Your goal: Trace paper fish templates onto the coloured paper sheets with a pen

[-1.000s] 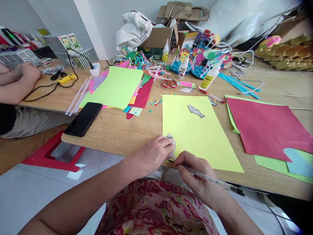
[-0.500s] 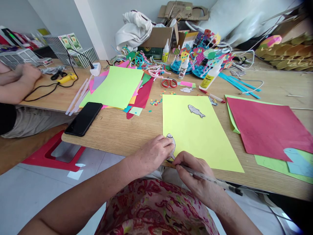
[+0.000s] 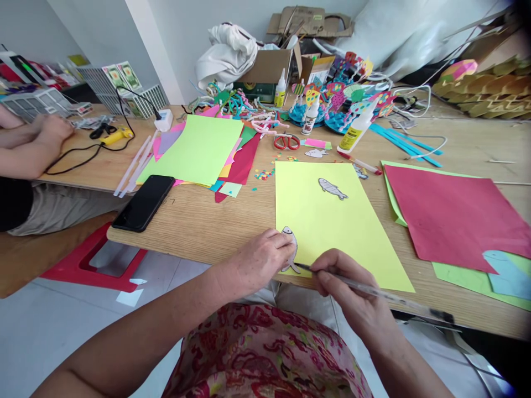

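My left hand (image 3: 265, 255) has its fingers bent together and presses a grey paper fish cutout (image 3: 291, 257) flat at the near left corner of a yellow sheet of paper (image 3: 344, 237). Part of the fish is hidden under the fingers; its head and tail show. In my right hand (image 3: 352, 287) is a pen (image 3: 384, 294) with a clear barrel, the fingers closed around it. The pen's tip meets the paper beside the fish's tail. Another paper fish (image 3: 332, 188) lies on the far part of the yellow sheet.
Left are a black phone (image 3: 143, 203) and stacked coloured paper (image 3: 194, 146). Beyond the sheet lie red scissors (image 3: 286, 142), a glue bottle (image 3: 357, 130) and a red-capped pen (image 3: 365, 164). Red paper (image 3: 460, 213) lies right. Another person's hands (image 3: 53, 128) rest at far left.
My right hand has moved right and slightly up, and the pen's tip now shows beside the fish's tail. My left hand stays on the fish.
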The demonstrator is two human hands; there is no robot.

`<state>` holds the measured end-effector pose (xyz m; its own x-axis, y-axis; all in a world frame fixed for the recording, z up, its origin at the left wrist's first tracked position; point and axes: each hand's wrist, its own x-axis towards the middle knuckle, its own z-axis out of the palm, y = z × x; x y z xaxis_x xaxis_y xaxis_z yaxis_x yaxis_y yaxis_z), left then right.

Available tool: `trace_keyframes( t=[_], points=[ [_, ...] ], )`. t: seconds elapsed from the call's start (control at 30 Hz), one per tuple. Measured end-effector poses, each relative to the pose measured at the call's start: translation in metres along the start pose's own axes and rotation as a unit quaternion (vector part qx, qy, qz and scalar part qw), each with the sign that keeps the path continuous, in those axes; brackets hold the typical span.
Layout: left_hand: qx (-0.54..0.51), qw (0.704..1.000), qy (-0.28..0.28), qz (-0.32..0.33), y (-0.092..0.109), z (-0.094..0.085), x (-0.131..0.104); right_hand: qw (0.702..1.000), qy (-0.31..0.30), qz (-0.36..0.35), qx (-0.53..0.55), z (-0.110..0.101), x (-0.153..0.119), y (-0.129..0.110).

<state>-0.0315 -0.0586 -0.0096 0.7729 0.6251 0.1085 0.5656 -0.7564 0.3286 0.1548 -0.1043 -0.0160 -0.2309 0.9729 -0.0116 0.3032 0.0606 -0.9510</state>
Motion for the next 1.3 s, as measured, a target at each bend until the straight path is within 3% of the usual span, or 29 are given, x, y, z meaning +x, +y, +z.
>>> trace_keyframes(
  t=[0.1,0.3,0.53,0.77,0.9,1.0,1.07,1.17,1.3],
  points=[
    [0.012,1.0,-0.01,0.003,0.0,-0.003,0.001,0.998,0.061,0.015,0.014,-0.007,-0.006,0.009],
    [0.038,0.997,-0.067,0.012,-0.001,-0.014,0.007,0.98,0.143,-0.032,-0.136,-0.017,-0.009,0.015],
    [0.101,0.988,-0.101,0.059,-0.015,-0.034,0.031,0.978,0.146,-0.025,-0.148,-0.023,-0.007,0.021],
    [0.129,0.953,-0.24,0.132,-0.027,-0.05,0.064,0.985,0.154,0.019,-0.081,-0.02,-0.007,0.021],
    [0.13,0.943,-0.268,0.15,-0.026,-0.051,0.073,0.985,0.156,0.025,-0.071,-0.019,-0.007,0.02],
    [0.098,0.948,-0.272,0.136,-0.027,-0.054,0.075,0.987,0.136,0.022,-0.083,-0.021,-0.006,0.021],
    [0.023,0.95,-0.29,0.114,-0.031,-0.059,0.073,0.987,0.135,0.02,-0.085,-0.022,-0.006,0.022],
    [-0.107,0.946,-0.295,0.083,-0.043,-0.075,0.065,0.986,0.145,0.024,-0.077,-0.022,-0.007,0.022],
    [-0.144,0.942,-0.3,0.038,-0.059,-0.1,0.049,0.987,0.14,0.032,-0.076,-0.022,-0.008,0.024]
  ],
)
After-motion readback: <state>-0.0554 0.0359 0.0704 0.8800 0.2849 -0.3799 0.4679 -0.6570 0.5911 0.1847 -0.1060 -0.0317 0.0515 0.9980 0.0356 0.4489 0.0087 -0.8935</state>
